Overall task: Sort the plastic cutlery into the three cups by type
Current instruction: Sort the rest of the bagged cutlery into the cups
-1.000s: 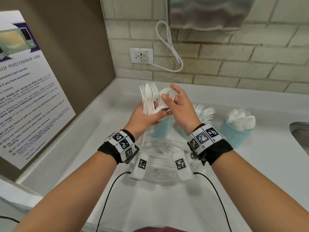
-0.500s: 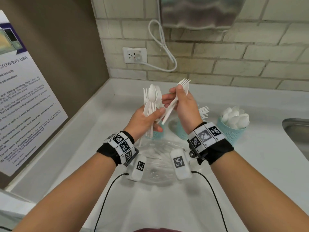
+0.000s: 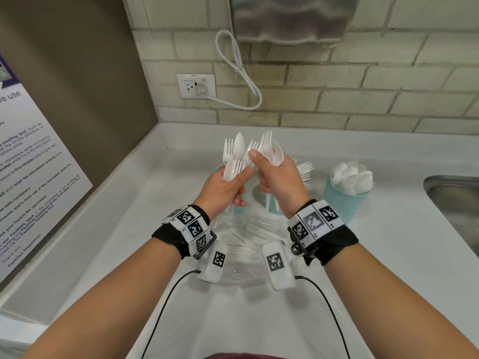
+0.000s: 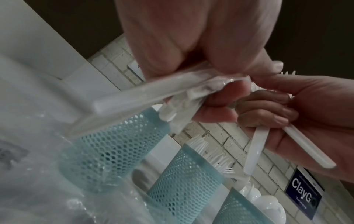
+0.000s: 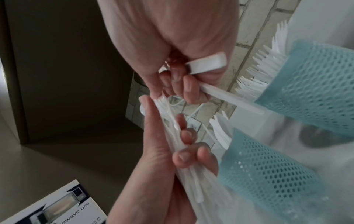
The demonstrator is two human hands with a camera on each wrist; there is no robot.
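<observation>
Nearest the person, a clear plastic bag (image 3: 241,257) lies on the white counter (image 3: 388,255) with loose white cutlery visible through it; its contents cannot be told by type.

Above the bag, both hands are raised side by side, palms roughly facing each other. The left hand (image 3: 223,187) is closed round a mixed bundle (image 3: 237,156) of forks and at least one spoon, heads up, thumb laid across the handles. The right hand (image 3: 280,182) is curled round a smaller bunch (image 3: 270,151), mostly forks with a spoon bowl showing, while its thumb and forefinger reach across to the left-hand bundle. The right wrist view shows its fingers wrapped on two or more handles.

Step in hand, as judged: pulling pieces of one type out of the mixed bundle. To do it well, the left hand should loosen only enough to let a single handle slide, since a slack grip would likely spill the bundle; the right should draw along the handle's line, not sideways, as the tines may snag. The spoon in the right-hand bunch needs separating before any drop.

Behind the hands stand three teal mesh cups: the left cup (image 4: 113,145), the fork cup (image 3: 277,206) largely hidden by the right hand, and the spoon cup (image 3: 346,200) further right, well filled.
</observation>
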